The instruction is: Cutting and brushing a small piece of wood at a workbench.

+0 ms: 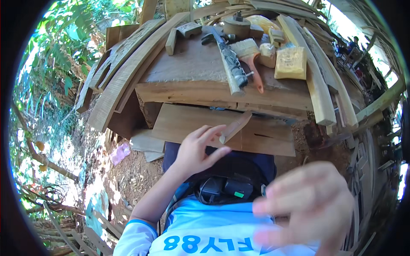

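**A:** Hands, item by item?

**B:** Left hand (197, 150): fingers loosely curled, fingertips pinching the lower end of a small tapered wooden piece (235, 126), which slants up to the right. Right hand (308, 205): close to the camera, blurred, fingers spread open, holding nothing.

**A:** Where does the wooden piece sit?

**B:** Over the flat wooden board (222, 128), which lies just below the front edge of the desk (192, 72). Whether it touches the board, cannot tell.

**A:** On the desk?

**B:** Long carved wooden strip (231, 64), lying front to back, centre. Paintbrush (250, 55) with reddish handle, just right of the strip. Yellow sponge block (291, 62), right of the brush. Round wooden block (237, 26), at the back edge. Small wooden offcut (189, 29), back left.

**A:** Around the desk?

**B:** Curved wooden planks (124, 72) stacked along its left side; long pale slats (316, 81) along its right. Dirt ground (132, 175) with wood chips below left.
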